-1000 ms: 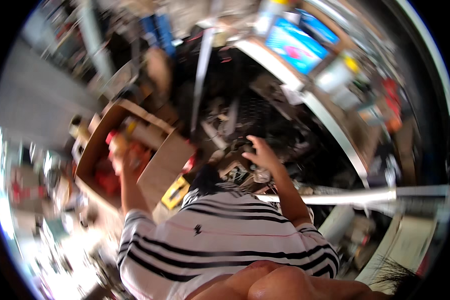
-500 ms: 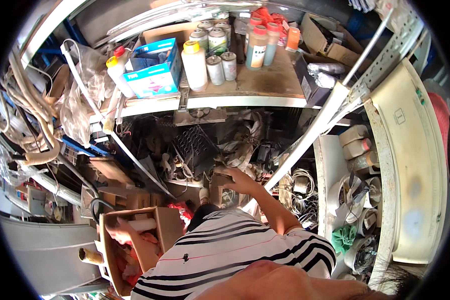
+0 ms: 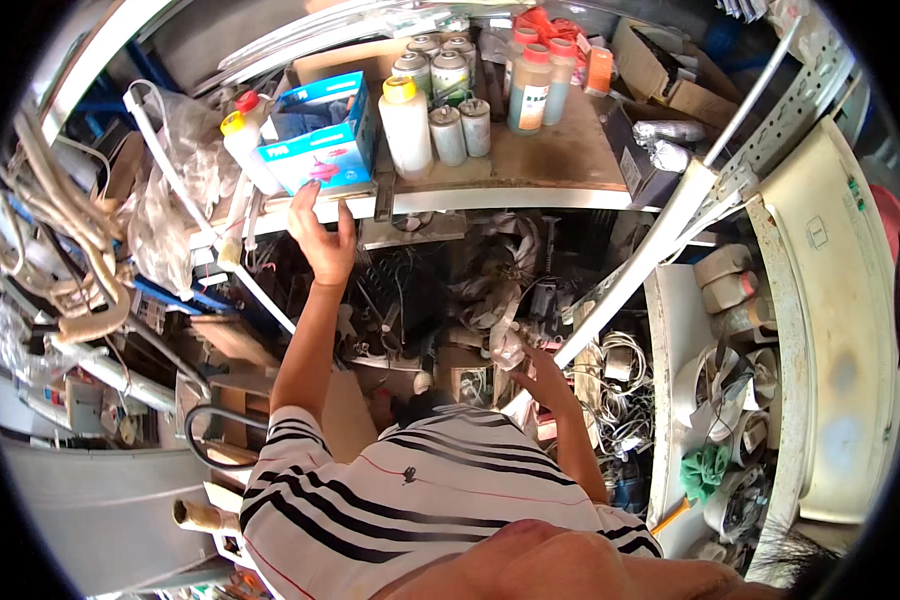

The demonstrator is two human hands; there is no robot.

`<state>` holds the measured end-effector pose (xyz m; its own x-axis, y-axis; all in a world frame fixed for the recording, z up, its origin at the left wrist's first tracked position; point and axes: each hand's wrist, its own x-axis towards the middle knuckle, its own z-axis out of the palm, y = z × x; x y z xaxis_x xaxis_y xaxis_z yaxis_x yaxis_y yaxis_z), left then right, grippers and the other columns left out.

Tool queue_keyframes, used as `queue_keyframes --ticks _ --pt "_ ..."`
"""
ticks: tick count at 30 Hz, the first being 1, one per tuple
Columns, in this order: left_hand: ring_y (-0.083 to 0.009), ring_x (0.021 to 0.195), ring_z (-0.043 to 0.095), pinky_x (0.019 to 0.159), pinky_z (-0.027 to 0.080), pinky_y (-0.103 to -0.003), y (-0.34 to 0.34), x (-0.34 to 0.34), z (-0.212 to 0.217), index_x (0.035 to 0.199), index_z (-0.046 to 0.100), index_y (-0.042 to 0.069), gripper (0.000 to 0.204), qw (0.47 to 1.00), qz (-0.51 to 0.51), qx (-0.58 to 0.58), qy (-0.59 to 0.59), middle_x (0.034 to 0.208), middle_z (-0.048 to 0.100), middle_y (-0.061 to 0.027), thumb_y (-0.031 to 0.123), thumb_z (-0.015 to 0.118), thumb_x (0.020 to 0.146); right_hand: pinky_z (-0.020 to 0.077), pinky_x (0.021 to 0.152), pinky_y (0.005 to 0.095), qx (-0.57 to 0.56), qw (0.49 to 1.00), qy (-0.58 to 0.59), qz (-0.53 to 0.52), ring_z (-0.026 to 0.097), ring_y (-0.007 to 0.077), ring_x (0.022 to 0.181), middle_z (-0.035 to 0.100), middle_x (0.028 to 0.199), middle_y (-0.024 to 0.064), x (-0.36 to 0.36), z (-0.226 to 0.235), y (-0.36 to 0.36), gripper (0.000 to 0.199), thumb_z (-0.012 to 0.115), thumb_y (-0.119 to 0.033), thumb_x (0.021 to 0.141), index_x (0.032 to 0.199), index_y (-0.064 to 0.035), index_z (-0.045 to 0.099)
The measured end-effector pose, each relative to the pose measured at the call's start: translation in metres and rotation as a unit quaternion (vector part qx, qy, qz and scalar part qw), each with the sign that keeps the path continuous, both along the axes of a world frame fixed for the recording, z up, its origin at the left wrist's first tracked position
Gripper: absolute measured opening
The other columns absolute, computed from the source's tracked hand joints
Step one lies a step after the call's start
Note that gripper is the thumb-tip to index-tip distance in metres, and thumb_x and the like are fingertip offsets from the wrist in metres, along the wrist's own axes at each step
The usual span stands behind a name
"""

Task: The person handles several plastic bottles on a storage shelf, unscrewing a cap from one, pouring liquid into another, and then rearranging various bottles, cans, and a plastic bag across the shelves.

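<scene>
The left arm reaches far, its forearm rising from the striped sleeve (image 3: pixel 300 440), and the left hand (image 3: pixel 320 240) is raised at the front edge of the shelf (image 3: pixel 560 165). That hand is open, its fingers extended toward the far side and its thumb standing well apart on the right. The fingertips overlap the lower front of the blue box (image 3: pixel 348 150); whether they touch it cannot be told. The right arm is bent and lower, and the right hand (image 3: pixel 545 382) hangs nearer the body, loosely open with fingers a little bent. It is just beside a clear plastic-wrapped bundle (image 3: pixel 507 350), and contact there cannot be made out.

The blue box sits upright on the left part of the shelf, at its near edge. Its open top faces up, showing dark cloth-like contents, and its printed face points near. Its long axis runs left to right, with the right end slightly farther away. To its right the yellow-capped white bottle (image 3: pixel 407 135) stands upright, long axis vertical, with two grey cans (image 3: pixel 448 138) just beside it; red-capped bottles (image 3: pixel 530 95) stand farther right.
</scene>
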<state>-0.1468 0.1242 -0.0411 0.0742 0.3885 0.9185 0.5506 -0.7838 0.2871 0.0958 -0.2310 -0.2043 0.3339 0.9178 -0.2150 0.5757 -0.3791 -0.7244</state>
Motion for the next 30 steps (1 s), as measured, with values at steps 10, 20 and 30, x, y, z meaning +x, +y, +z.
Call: queue_keyframes --ticks 10,20,30 --pt "-0.0345 0.117 0.056 0.102 0.037 -0.045 0.075 0.028 -0.008 0.127 0.06 0.007 0.044 0.998 -0.064 0.028 -0.008 0.126 0.062 -0.0148 0.011 0.072 0.086 0.0466 0.105 0.0417 -0.012 0.994 -0.086 -0.062 0.058 0.0339 0.125 0.058 0.139 0.0181 -0.001 0.005 0.015 0.067 0.079 -0.024 0.087 0.145 -0.0078 0.05" --pt "-0.0311 0.099 0.063 0.087 0.052 -0.039 -0.036 -0.178 -0.123 0.121 0.062 0.006 0.036 0.967 0.107 -0.231 0.026 0.109 0.065 -0.0127 0.006 0.072 0.086 0.0504 0.1 0.0421 -0.137 0.985 0.095 0.046 0.063 0.031 0.119 0.057 0.138 0.0207 -0.024 0.001 0.039 0.064 0.075 -0.022 0.09 0.144 -0.0005 0.048" --pt "-0.0354 0.111 0.062 0.096 0.045 -0.052 -0.318 -0.268 -0.32 0.126 0.059 0.019 0.044 0.574 0.24 -0.777 0.1 0.117 0.062 -0.0145 0.031 0.072 0.086 0.0449 0.102 0.0449 -0.14 0.962 -0.025 0.234 0.056 0.0385 0.122 0.057 0.135 0.023 -0.018 0.002 0.095 0.058 0.071 -0.023 0.093 0.143 -0.0015 0.05"
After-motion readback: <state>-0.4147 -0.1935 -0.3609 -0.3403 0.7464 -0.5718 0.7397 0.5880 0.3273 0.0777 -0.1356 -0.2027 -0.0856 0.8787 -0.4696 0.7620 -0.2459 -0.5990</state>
